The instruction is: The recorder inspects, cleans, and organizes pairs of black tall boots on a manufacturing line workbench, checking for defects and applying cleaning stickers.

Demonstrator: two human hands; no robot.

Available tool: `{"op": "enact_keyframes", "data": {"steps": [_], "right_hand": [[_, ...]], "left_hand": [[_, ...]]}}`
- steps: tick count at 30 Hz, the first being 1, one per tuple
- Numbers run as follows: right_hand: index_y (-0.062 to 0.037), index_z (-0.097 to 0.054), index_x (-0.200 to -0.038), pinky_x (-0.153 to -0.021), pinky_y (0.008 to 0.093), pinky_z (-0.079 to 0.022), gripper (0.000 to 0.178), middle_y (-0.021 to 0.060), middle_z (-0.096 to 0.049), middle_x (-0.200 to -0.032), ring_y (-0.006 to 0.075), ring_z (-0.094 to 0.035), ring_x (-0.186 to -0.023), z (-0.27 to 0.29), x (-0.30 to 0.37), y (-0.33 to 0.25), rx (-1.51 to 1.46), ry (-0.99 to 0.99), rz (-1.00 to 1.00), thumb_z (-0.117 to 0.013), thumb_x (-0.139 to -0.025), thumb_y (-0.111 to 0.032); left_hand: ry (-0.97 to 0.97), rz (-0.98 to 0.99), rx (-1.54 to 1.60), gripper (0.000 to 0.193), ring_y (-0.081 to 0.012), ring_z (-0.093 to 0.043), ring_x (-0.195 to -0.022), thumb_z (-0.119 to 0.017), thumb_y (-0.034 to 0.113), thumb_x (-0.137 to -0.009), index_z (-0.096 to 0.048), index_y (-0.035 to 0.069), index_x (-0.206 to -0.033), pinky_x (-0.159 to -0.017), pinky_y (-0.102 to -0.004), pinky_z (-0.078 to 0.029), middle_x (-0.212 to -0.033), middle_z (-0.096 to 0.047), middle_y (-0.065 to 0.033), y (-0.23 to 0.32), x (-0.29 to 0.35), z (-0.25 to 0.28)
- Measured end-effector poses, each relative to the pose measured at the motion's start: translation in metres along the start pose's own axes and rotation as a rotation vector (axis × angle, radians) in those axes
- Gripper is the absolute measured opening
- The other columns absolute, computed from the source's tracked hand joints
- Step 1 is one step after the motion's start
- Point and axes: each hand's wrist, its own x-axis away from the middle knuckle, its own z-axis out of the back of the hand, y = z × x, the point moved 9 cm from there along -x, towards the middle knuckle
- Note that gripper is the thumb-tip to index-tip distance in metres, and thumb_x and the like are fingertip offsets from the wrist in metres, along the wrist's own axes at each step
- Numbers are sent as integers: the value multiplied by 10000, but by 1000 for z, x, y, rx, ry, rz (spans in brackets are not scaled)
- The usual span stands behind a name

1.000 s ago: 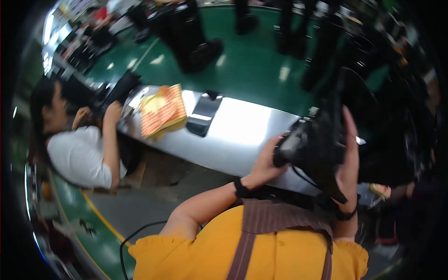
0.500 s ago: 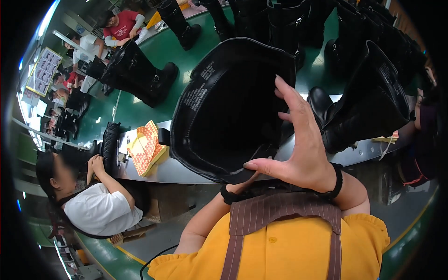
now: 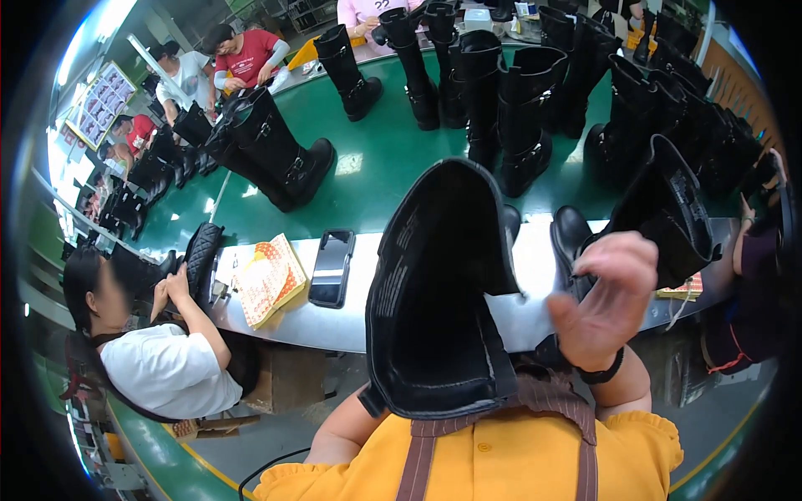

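A tall black boot point(image 3: 430, 292) stands open-topped right in front of my chest, its wide shaft tilted toward me so the dark lining shows. My left forearm reaches behind it from below; the boot hides my left hand and its fingers. Off the boot's right side, my right hand point(image 3: 608, 296) is raised with the thumb apart from loosely bent fingers, slightly blurred, and nothing shows in it. Just beyond that hand, another black boot point(image 3: 660, 221) stands on the metal table edge point(image 3: 355, 321), partly covered by the hand.
A black phone point(image 3: 332, 269) and an orange-and-yellow patterned pad point(image 3: 271, 282) lie to the left on the metal strip. Several black boots point(image 3: 522, 117) stand across the green tabletop point(image 3: 380, 196). At left, a seated co-worker point(image 3: 167, 367) handles a quilted black boot point(image 3: 200, 250).
The boot in front of me has dropped lower and closer to my body. My right hand has left its rim and moved right. The phone has come into sight.
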Motion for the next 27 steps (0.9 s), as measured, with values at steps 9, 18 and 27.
{"op": "enact_keyframes", "data": {"steps": [9, 18, 27], "right_hand": [[-48, -676, -1176, -799, 300, -544, 328, 125, -687, -1131, 203, -672, -992, -11, -50, 12, -330, -252, -324, -732, -870, -154], [-34, -736, -1002, -726, 255, -580, 196, 105, -739, -942, 204, -731, -843, -9, -53, -1, -82, -426, -152, -728, -809, 0], [33, -656, -957, -605, 321, -551, 239, 134, -673, -863, 246, -662, -682, -10, -53, -37, 317, -575, 327, -686, -728, -29]], "left_hand": [[110, -324, -376, 702, -367, -495, -1265, -791, 89, -708, -522, 28, -1353, -1057, -422, -410, -1406, -473, -224, 47, -23, 20], [201, -327, -380, 714, -376, -496, -1263, -801, 48, -683, -539, 65, -1347, -1044, -424, -422, -1408, -483, -198, 56, -17, 48], [191, -347, -433, 728, -386, -492, -1261, -813, 64, -672, -543, 65, -1348, -1043, -445, -418, -1399, -487, -212, 63, -12, 54]]}}
